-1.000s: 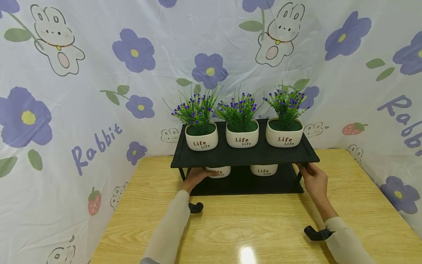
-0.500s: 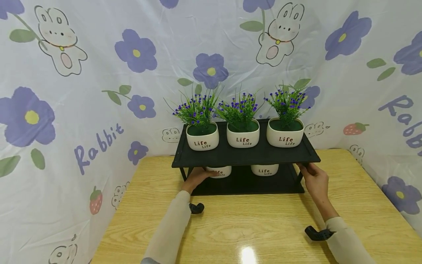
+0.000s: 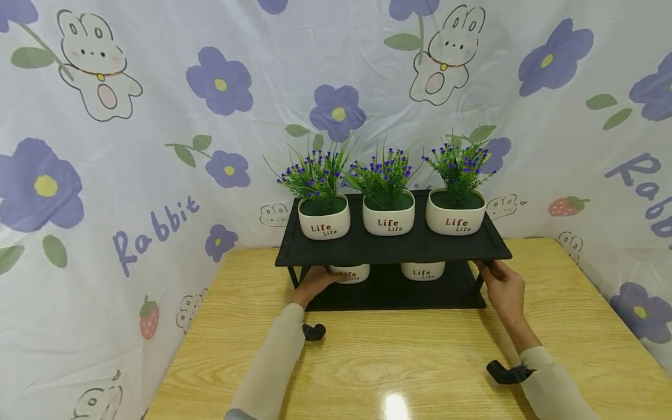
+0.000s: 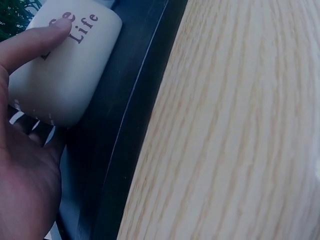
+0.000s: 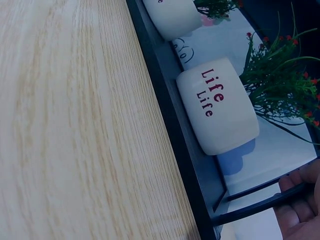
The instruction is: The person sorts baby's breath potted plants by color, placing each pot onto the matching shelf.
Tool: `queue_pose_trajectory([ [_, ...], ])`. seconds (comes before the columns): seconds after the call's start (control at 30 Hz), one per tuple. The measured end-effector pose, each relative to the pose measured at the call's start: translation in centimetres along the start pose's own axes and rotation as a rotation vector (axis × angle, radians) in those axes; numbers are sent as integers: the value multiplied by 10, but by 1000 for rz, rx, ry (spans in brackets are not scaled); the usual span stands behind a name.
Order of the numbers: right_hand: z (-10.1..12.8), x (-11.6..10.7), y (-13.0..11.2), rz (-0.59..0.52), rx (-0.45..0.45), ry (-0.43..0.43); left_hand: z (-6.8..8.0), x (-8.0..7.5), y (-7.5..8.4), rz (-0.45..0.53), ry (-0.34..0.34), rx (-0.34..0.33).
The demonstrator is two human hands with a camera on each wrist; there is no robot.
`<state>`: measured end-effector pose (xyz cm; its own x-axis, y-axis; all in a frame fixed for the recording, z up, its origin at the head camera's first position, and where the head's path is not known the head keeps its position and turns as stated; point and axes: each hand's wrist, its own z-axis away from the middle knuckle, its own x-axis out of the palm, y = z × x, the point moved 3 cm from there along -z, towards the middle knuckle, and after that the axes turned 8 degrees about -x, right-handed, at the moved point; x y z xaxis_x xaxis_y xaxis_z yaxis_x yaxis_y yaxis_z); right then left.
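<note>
A black two-tier shelf (image 3: 394, 251) stands on the wooden table. On its lower tier, my left hand (image 3: 314, 283) holds the left white oval flower pot (image 4: 75, 75), thumb across its "Life" lettering and fingers at its side. Under the upper tier's right end, my right hand (image 3: 505, 290) grips a slim black shelf post (image 5: 255, 210) with curled fingers. Another white pot (image 5: 220, 110), with red-flowered greenery (image 5: 280, 85), sits on the lower tier nearer the right hand. In the head view the upper board hides the lower plants.
Three white pots with purple flowers line the upper tier: left (image 3: 324, 224), middle (image 3: 388, 220) and right (image 3: 455, 219). A patterned cloth (image 3: 157, 146) hangs behind and beside the table (image 3: 367, 361).
</note>
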<state>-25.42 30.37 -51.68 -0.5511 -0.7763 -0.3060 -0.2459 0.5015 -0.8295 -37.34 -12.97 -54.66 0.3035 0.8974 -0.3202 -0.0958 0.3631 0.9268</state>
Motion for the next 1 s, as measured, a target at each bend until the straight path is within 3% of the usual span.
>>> queue_pose_trajectory([
  [0.23,1,-1,0,12,16,-13,7,-1,3,0,2,-9],
  [0.57,0,-6,1,70,-22,-44,30,-7,26,-68,21,130],
  [0.67,0,-7,-2,81,-37,-50,40,-10,28,-102,38,126],
  [0.87,-2,-7,-5,59,-57,-67,63,-16,27,-121,84,52],
  [1.0,-3,-5,-7,60,-68,-77,76,-17,28,-104,83,77],
])
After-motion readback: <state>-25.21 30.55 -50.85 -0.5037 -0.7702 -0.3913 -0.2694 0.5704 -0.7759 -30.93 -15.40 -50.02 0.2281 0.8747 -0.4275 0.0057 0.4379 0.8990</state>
